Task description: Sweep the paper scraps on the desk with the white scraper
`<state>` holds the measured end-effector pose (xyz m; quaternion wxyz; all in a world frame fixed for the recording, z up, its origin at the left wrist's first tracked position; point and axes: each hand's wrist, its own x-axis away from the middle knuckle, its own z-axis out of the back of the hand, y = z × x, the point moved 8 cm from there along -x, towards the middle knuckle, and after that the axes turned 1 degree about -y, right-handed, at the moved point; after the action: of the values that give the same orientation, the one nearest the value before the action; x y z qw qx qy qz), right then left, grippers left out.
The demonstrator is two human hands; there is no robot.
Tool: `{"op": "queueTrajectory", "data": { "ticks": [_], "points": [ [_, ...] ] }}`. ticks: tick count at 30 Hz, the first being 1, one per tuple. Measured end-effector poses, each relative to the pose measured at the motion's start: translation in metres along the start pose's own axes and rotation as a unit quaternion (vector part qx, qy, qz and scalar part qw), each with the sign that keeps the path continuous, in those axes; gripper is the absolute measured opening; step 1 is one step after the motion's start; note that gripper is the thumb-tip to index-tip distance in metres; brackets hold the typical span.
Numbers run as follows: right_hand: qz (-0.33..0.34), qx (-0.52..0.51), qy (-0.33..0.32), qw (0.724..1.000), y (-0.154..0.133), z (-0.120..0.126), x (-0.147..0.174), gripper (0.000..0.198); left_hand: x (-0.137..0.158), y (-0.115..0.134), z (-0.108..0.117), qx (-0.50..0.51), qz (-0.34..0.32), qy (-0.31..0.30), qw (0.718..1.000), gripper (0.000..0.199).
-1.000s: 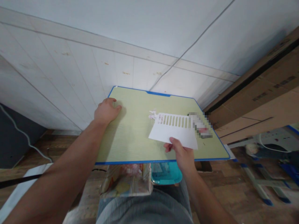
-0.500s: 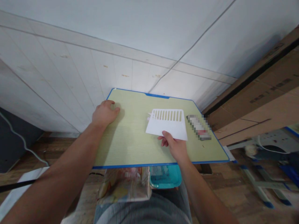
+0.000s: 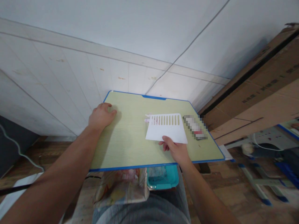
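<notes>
My right hand point(image 3: 175, 151) grips the near edge of a flat white card with a row of slots point(image 3: 166, 132), thumb on top and fingers curled beneath. The card is held over the pale green tabletop point(image 3: 128, 140), slots facing away from me. Beneath its left side lies a small pinkish-white piece point(image 3: 147, 120); part of it sticks out and part shows through the slots. What it is I cannot make out. At the table's left edge rests my left hand point(image 3: 101, 115), thumb apart from its bent fingers, with nothing seen in it.
A dark-edged object, blurred by pixels point(image 3: 195, 127), lies on the right of the table. A turquoise container point(image 3: 163, 180) and a patterned bag point(image 3: 126, 186) sit under the front edge. Cardboard boxes point(image 3: 254, 96) stand to the right, and a wall rises behind.
The view has shifted slightly. The white card sits a little further right over the pinkish piece, so more of that piece shows at its left and through the slots. My left hand stays at the edge.
</notes>
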<state>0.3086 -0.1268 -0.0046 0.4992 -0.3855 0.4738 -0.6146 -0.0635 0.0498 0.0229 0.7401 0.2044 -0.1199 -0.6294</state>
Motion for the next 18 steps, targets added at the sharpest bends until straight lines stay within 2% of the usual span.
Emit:
{"op": "queueTrajectory", "data": {
  "ticks": [8,13,18],
  "points": [
    [0.001,-0.056,-0.024,0.998,-0.01,-0.025,-0.014,0.046,-0.002,-0.002,0.0,-0.011,0.002,0.005,1.0,0.062],
    [0.012,-0.006,-0.028,1.0,-0.011,-0.021,-0.013,0.044,-0.002,-0.003,-0.001,-0.008,0.005,-0.001,1.0,0.059],
    [0.01,-0.008,-0.024,1.0,-0.01,-0.016,-0.009,0.042,0.0,0.001,0.003,-0.017,0.009,-0.002,1.0,0.056]
  ]
}}
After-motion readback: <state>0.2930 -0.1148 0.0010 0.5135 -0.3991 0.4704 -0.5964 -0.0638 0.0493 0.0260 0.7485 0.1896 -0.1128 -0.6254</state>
